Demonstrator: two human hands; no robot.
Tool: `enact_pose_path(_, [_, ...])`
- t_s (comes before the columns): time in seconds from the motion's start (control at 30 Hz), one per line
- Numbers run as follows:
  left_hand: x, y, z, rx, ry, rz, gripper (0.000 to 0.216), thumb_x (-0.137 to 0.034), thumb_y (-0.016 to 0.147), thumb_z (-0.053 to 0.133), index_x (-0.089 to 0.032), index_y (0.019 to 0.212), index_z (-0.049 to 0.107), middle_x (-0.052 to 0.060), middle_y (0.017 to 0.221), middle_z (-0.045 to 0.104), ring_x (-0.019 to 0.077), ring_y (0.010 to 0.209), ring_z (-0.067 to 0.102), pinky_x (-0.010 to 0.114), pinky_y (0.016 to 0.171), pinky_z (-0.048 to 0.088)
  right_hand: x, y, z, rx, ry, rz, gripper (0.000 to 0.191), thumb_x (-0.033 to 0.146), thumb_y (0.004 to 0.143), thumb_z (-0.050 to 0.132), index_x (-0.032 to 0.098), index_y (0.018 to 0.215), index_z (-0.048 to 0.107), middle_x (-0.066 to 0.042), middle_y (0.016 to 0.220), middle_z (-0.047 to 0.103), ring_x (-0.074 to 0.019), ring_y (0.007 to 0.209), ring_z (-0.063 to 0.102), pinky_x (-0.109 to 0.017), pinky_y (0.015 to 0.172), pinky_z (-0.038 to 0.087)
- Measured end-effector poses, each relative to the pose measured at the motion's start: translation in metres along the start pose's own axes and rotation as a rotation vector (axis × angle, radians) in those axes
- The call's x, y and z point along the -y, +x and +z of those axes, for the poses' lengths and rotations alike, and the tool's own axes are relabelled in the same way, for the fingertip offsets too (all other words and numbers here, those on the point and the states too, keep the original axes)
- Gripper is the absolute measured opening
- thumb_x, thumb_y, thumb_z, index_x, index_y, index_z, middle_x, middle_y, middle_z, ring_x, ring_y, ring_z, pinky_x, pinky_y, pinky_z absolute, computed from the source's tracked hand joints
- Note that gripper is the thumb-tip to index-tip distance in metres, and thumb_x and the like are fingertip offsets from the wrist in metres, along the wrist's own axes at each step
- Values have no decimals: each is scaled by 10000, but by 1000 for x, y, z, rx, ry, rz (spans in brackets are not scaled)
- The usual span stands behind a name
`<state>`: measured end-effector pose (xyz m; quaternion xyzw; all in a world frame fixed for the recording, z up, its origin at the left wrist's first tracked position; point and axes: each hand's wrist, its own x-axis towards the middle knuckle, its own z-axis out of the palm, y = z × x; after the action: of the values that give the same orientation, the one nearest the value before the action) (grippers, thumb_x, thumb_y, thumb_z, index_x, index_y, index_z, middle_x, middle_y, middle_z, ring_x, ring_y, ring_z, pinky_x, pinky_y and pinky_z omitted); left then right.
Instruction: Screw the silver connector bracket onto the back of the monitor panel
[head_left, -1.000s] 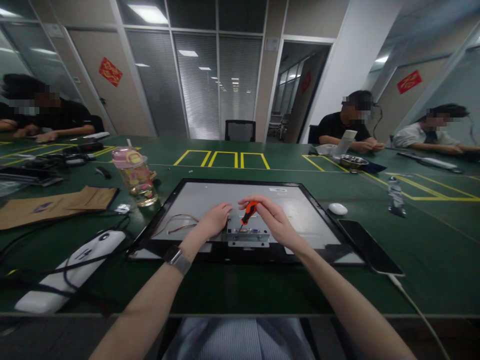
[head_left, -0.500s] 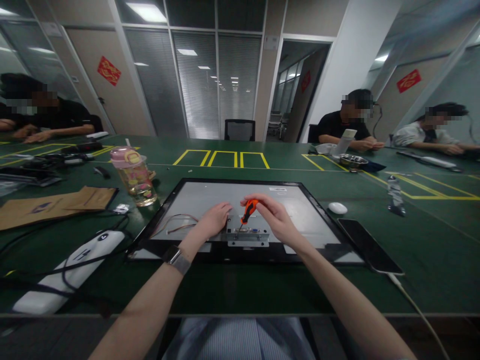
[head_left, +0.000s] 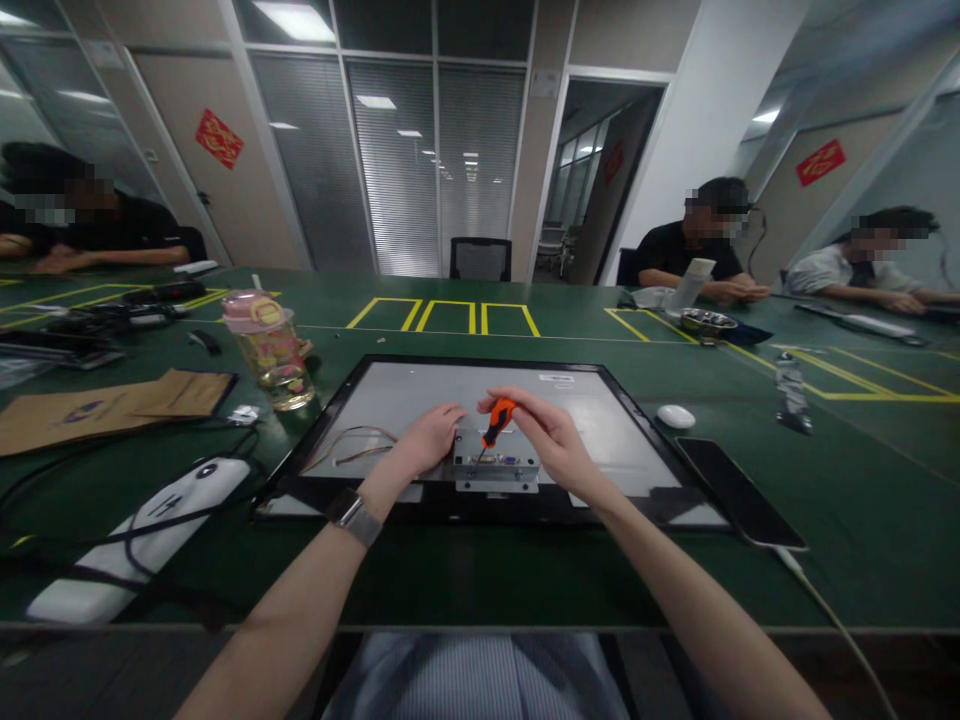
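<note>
A display panel (head_left: 600, 432) with a grey back and black frame lies flat before me. On its near middle sits a metal bracket (head_left: 496, 484) with connector ports along it. My right hand (head_left: 553, 430) is closed around the orange-and-black handle of a screwdriver (head_left: 498, 424), which tilts with its shaft pointing down at the bracket's port side; the exact contact of the tip is too small to tell. My left hand (head_left: 429, 440) rests on the panel, fingers curled together against the bracket's left side. Thin wires (head_left: 358, 440) lie on the panel left of that hand.
Left of the panel stand a pink-lidded bottle (head_left: 271, 350), a paper bag (head_left: 97, 408) and a white power strip (head_left: 150, 540) with black cables. A phone (head_left: 739, 490) and a white earbud case (head_left: 675, 416) lie on the right. Other people sit across the table.
Hardly anything differs. Both hands, the screwdriver and the panel keep their places; the whole view has shifted very slightly.
</note>
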<state>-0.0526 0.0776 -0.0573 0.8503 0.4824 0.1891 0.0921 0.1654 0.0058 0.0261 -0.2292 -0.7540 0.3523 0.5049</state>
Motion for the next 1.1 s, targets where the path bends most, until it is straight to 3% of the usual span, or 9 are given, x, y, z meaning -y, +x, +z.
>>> enact_pose_path(0.13, [-4,-1,-2,25,41,-66,421,-118,931,381,-111,1311,561,156,1422,546,220,1339,491,382,1162,356,-10,1,-1,-169,-123,-59,180,325,874,686,272,1037,743,-51,924,671,-217,889,639,-399,831,533])
enact_pose_path(0.2, [-5,-2,-3,21,44,-78,417,-126,935,384,-121,1311,564,154,1441,532,227,1348,488,393,1159,362,-11,1,-2,-241,-218,-102,167,312,882,669,270,1027,740,-49,897,658,-218,867,626,-411,834,527])
enact_pose_path(0.33, [-6,-4,-4,20,52,-77,413,-132,938,385,-142,1306,572,140,1452,528,230,1355,486,406,1162,359,-8,0,-6,-152,-165,-87,277,283,970,517,277,1202,669,-81,1100,687,-230,1055,640,-437,949,503])
enact_pose_path(0.43, [-6,-3,-4,11,39,-61,411,-141,942,381,-127,1303,576,151,1439,536,235,1339,499,401,1153,373,-9,-1,-5,-82,-12,0,262,297,942,575,280,1183,678,-62,1036,692,-214,976,670,-402,883,545])
enact_pose_path(0.57, [-6,-3,-4,10,29,-64,410,-139,936,389,-147,1301,574,138,1444,535,224,1343,497,401,1157,367,-13,-5,1,-377,-214,-72,126,296,876,666,253,976,728,-55,904,626,-211,857,626,-383,784,547])
enact_pose_path(0.67, [-8,-4,-5,22,47,-79,411,-142,942,383,-147,1310,566,138,1458,522,226,1360,481,407,1163,358,-10,-6,3,-315,-331,-157,237,251,943,552,247,1134,692,-101,1076,654,-245,1028,624,-449,927,507])
enact_pose_path(0.77, [-9,-4,-6,33,58,-78,418,-147,950,373,-123,1323,559,154,1464,512,236,1362,477,407,1166,352,-8,-5,2,-186,-184,-99,327,231,986,461,276,1266,624,-85,1110,677,-230,1044,651,-446,927,523])
enact_pose_path(0.97, [-7,-3,-5,16,32,-69,417,-125,932,386,-137,1304,572,148,1446,532,218,1351,490,391,1157,365,-9,-7,2,-337,-346,-178,182,260,894,638,276,1048,735,-43,848,630,-211,805,623,-406,779,537])
enact_pose_path(1.1, [-7,-3,-6,13,35,-60,411,-130,933,385,-146,1296,576,135,1436,541,215,1333,505,394,1150,374,-6,-7,3,-131,-171,-136,368,249,980,473,295,1325,592,-81,1114,670,-222,1004,657,-429,903,536])
